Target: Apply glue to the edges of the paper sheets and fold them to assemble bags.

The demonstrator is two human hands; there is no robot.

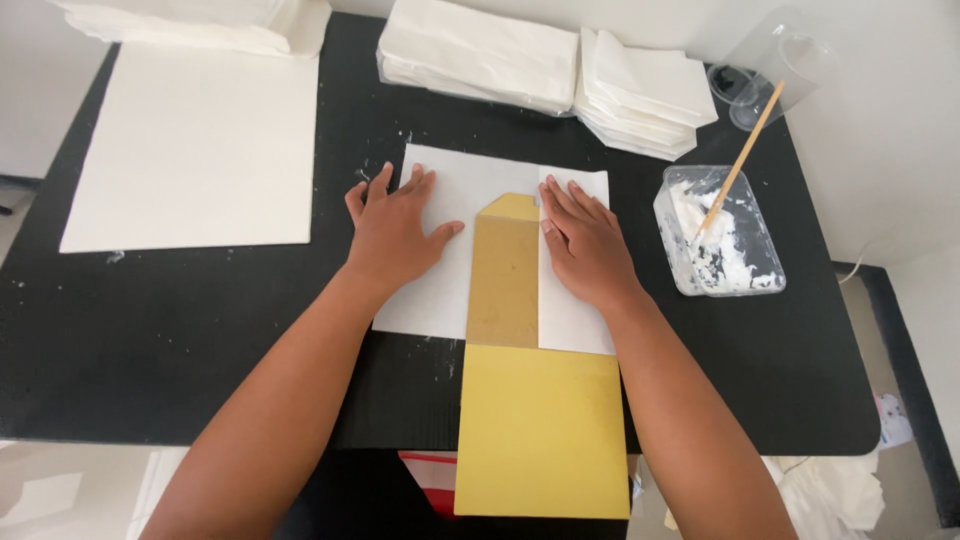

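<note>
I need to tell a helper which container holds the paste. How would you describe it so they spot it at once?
Start at the black table and go to its right edge, right of the white paper sheet that the left hand and right hand press flat. There stands a clear rectangular plastic tub of white paste with a thin wooden stick leaning out. The clear plastic cups behind it lie empty.

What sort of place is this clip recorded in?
Likely a small paper-craft or envelope-making workstation. On a black table stand stacks of folded white paper and a clear tub of white paste with a stick, while both hands press white paper around a brown and yellow template.
</note>
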